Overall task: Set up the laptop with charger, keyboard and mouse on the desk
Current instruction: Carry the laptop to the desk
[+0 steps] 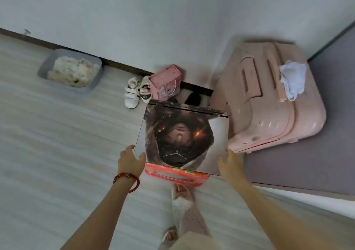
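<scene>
Head view, the only one supplied: the closed laptop [184, 136], its lid covered by a printed picture skin, lies flat on a red box [175, 173] that stands on the pale floor [57, 144], with its hinge edge on the far side and its free edge nearest me. Its long axis runs from my left to my right, so the two short sides face my two hands. My left hand [130, 161] is at the near left corner; the thumb rests on or just over the lid edge and the other fingers [126, 150] curl beside the left side, partly spread, not clamped on anything that I can confirm. My right hand [229, 163] is at the near right corner, fingers spread and loose, just beside the edge; contact cannot be established through the blur. Both hands are about equally near, one on each flank. Judgement: the lift calls for a two-sided grip, each hand closing inward under its short edge. No counter, charger, keyboard or mouse is visible. A pink suitcase [269, 100] stands just right of the laptop, near enough to crowd the right hand.
</scene>
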